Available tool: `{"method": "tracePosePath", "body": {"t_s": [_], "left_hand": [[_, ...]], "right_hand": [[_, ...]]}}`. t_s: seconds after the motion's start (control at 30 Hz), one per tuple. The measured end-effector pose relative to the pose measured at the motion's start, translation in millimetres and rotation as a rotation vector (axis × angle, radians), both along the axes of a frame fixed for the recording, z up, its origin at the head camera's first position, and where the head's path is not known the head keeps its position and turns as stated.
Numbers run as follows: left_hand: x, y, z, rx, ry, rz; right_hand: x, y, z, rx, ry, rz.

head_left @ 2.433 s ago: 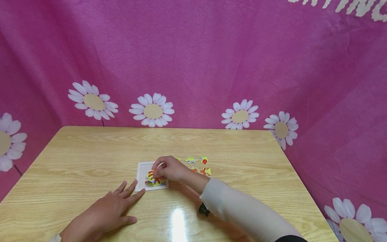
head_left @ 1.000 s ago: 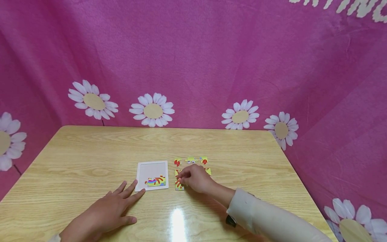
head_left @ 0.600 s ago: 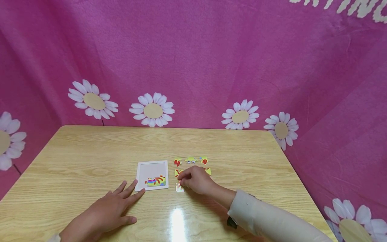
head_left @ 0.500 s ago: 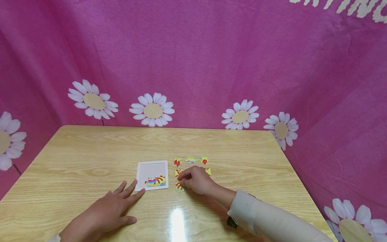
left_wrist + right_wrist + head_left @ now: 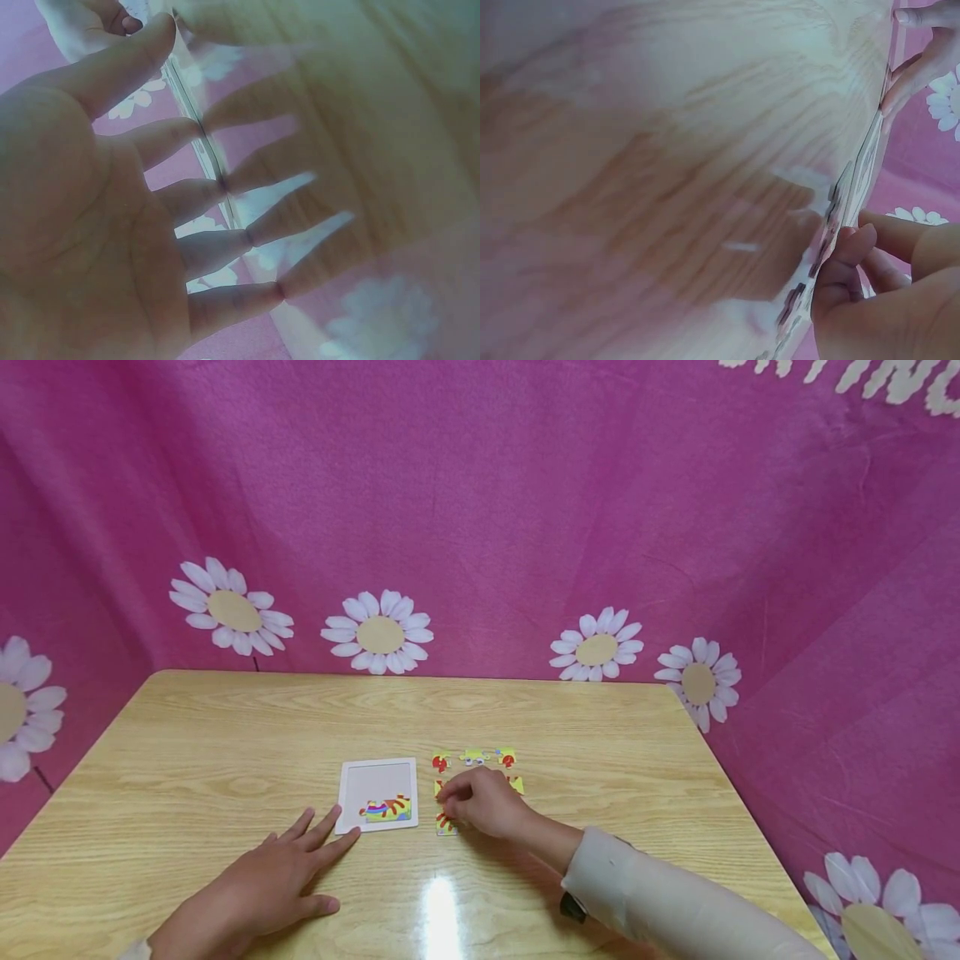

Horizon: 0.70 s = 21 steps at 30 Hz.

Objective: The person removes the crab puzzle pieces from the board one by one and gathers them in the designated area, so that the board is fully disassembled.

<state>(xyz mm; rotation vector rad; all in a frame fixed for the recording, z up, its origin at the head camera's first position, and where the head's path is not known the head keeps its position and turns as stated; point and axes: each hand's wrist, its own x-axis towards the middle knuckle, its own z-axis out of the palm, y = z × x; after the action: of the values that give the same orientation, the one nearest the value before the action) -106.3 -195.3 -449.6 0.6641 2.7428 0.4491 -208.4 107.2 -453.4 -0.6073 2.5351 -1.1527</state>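
Observation:
My left hand (image 5: 273, 881) lies spread on the table, its fingertips at the lower left corner of a white puzzle frame (image 5: 346, 797). Its fingers stand straight and apart in the left wrist view. In the frame's lower right sit joined puzzle pieces (image 5: 387, 810), yellow and red with a rainbow stripe. Just right of the frame, my right hand (image 5: 487, 803) has thumb and forefinger drawn together at the upper edge of a yellow-and-red puzzle piece (image 5: 446, 825). That piece lies flat, its top covered by the fingertips. In the right wrist view the curled fingers (image 5: 847, 259) are low at the row of pieces.
Behind the right hand lie more loose pieces: a red-and-yellow one (image 5: 441, 762), one with eyes (image 5: 475, 758) and another with a red round (image 5: 507, 758). A yellow piece (image 5: 516, 785) peeks out beside the knuckles. Pink flowered cloth (image 5: 480, 527) hangs behind the wooden table (image 5: 225, 760).
My right hand has gone from the frame to the loose pieces on its right. The near left piece shifted slightly, flashed white, then lay flat again. My left hand stays put.

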Motion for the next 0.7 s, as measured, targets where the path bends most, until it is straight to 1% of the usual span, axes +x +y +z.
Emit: {"method": "tracePosePath", "body": {"t_s": [0.23, 0.5, 0.7], "left_hand": [[-0.2, 0, 0.7, -0.009, -0.003, 0.004], [-1.3, 0, 0.4, -0.01, -0.008, 0.001], [0.2, 0, -0.6, -0.012, 0.029, -0.011]], "right_hand": [[-2.3, -17, 4.0, 0.006, 0.038, 0.031], [-2.5, -41, 4.3, -0.032, 0.004, 0.048], [-1.8, -56, 4.9, -0.057, 0.01, 0.066]]}}
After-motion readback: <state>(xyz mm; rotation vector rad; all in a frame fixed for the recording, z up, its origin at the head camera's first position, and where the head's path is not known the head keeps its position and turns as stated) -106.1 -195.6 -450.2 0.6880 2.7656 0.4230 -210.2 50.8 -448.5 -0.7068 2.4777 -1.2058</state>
